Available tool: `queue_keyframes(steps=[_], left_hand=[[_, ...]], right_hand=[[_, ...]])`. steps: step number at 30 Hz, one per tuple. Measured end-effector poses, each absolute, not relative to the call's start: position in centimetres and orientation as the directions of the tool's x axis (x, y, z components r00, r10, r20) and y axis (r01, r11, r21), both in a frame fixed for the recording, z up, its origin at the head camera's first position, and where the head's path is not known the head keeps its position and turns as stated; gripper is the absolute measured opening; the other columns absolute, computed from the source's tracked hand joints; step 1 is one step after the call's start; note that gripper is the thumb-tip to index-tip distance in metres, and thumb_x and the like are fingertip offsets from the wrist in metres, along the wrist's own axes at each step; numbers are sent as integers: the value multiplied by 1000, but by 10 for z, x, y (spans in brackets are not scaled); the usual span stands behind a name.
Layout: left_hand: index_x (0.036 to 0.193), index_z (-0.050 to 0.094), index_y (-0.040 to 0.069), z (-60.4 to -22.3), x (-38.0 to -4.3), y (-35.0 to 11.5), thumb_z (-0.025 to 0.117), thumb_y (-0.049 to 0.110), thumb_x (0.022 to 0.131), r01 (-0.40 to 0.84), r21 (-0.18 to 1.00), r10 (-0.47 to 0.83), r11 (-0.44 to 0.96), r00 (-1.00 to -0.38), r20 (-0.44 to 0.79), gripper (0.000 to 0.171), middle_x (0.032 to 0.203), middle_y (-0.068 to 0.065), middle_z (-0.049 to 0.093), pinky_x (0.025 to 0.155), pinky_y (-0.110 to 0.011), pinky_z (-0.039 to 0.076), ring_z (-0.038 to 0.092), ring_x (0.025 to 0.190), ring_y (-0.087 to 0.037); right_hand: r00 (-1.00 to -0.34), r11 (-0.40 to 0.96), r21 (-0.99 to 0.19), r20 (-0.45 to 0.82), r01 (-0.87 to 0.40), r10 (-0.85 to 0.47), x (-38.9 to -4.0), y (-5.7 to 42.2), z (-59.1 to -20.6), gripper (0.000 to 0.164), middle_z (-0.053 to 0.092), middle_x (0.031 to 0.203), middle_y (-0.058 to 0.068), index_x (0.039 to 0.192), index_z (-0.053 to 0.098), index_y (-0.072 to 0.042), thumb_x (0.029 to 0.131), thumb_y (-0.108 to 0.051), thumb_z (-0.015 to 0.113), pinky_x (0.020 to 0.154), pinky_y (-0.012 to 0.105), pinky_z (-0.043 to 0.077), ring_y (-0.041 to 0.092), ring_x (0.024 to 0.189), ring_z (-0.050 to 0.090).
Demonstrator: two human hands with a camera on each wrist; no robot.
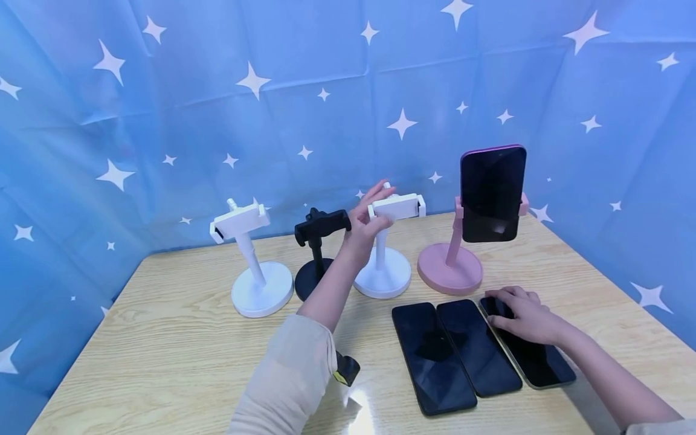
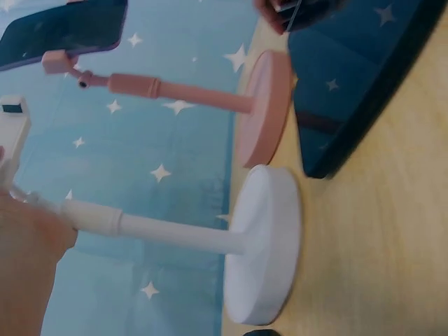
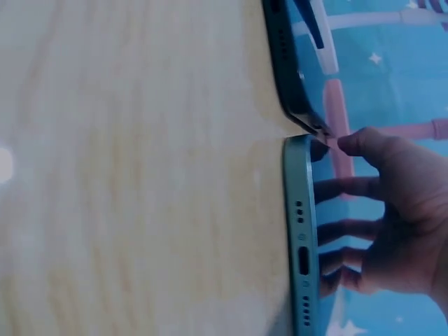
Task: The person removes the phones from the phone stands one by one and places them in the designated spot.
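Note:
My left hand [image 1: 361, 232] holds the clamp head of a white phone stand [image 1: 399, 207], thumb low at its front and fingers up behind it. In the left wrist view, only part of that hand [image 2: 31, 255] shows beside the stand's white stem [image 2: 175, 233]. My right hand [image 1: 524, 317] rests over the upper part of the rightmost dark phone [image 1: 538, 359], which lies flat on the table. The right wrist view shows the fingers [image 3: 350, 229] spread over that phone's screen side, with its green-tinted end edge [image 3: 302, 231] toward the camera.
Two more phones, a left one [image 1: 432, 356] and a middle one [image 1: 478, 347], lie side by side. A pink stand [image 1: 451, 269] carries an upright phone [image 1: 493, 193]. A black stand [image 1: 321, 226] and another white stand [image 1: 261, 290] stand left. A blue star-patterned curtain [image 1: 326, 133] hangs behind.

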State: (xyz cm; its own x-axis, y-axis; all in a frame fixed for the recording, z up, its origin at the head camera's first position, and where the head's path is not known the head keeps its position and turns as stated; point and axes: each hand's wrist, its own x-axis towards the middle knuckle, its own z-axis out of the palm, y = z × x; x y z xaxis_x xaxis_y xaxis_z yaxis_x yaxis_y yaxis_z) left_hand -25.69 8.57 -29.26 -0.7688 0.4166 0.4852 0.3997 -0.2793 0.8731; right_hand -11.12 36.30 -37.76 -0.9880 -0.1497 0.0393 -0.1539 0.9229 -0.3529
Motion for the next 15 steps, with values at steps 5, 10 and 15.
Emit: queue_keyframes(steps=[5, 10, 15], left_hand=[[119, 55, -3, -304, -248, 86, 54, -3, 72, 308, 895, 272, -322, -876, 399, 47, 139, 5, 38, 98, -40, 34, 32, 127, -14], [93, 63, -2, -317, -237, 90, 60, -5, 69, 218, 970, 75, -110, -971, 227, 24, 107, -3, 57, 85, -33, 44, 49, 104, -16], [93, 60, 0, -321, -220, 104, 59, -1, 75, 178, 979, 241, 103, -959, 149, 18, 91, -7, 58, 71, -22, 45, 56, 84, -17]], right_hand=[[-970, 889, -389, 65, -242, -235, -117, 369, -370, 42, 55, 108, 27, 113, 53, 12, 82, -16, 62, 82, 55, 38, 45, 103, 48], [-973, 861, -464, 8, -209, -232, -122, 370, -346, 43, 53, 112, 31, 116, 48, 15, 86, -16, 58, 79, 51, 44, 44, 97, 54], [-981, 824, -536, 54, -185, -185, -126, 372, -309, 49, 48, 117, 34, 123, 40, 13, 89, -18, 56, 78, 47, 47, 45, 102, 52]])
